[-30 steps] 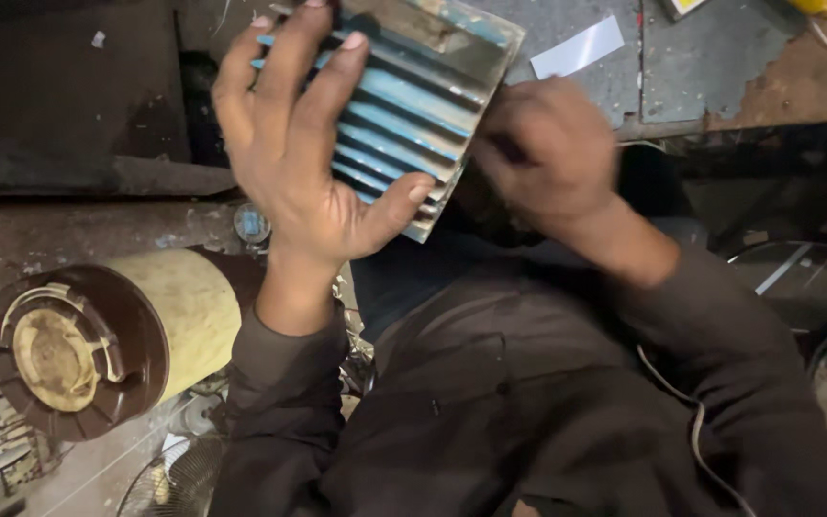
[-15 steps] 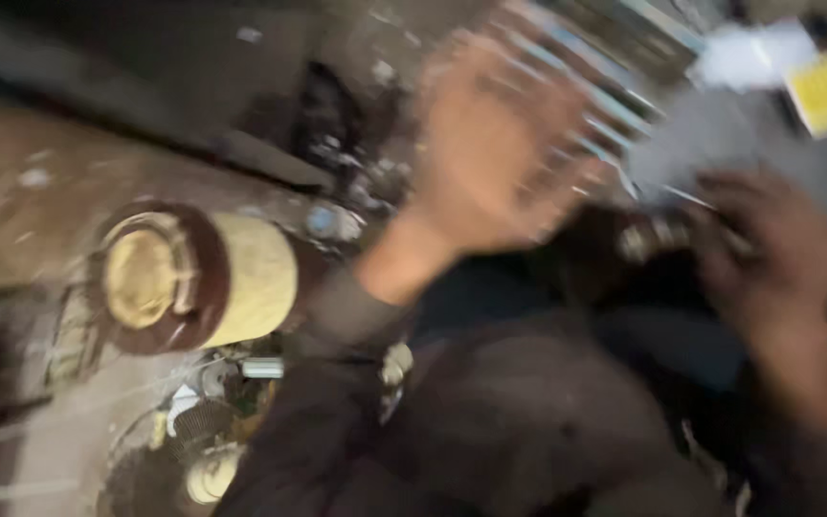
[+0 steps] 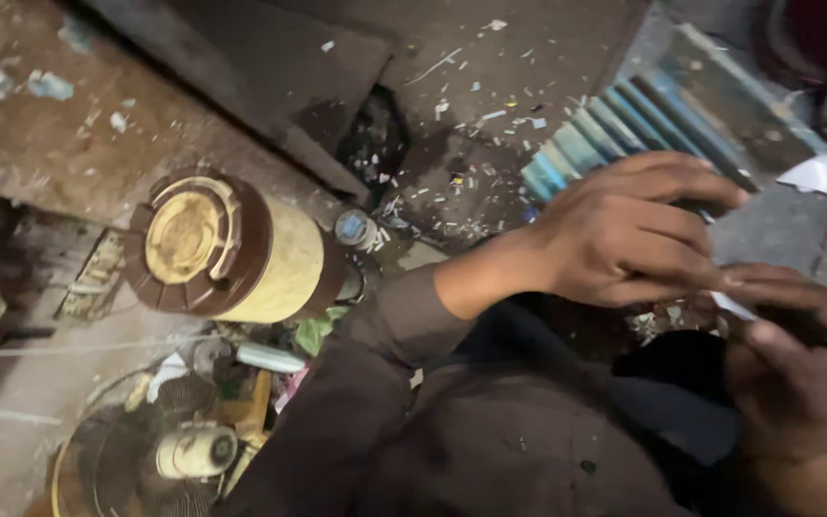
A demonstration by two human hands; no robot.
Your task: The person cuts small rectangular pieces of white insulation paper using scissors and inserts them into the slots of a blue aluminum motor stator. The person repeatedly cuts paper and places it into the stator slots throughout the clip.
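A ribbed metal block [image 3: 624,124] with pale blue fins and a flat grey plate on its far side lies tilted at the far right of the scene, its fins running diagonally. Its near edge is hidden under the left hand [image 3: 624,235], which rests on it.

A cluttered repair workshop is showing itself here: grime and scraps are littering the floor [image 3: 490,105], a stripped fan [image 3: 145,460] is lying beside a yellow jug [image 3: 241,254], and loose parts are crowding around.
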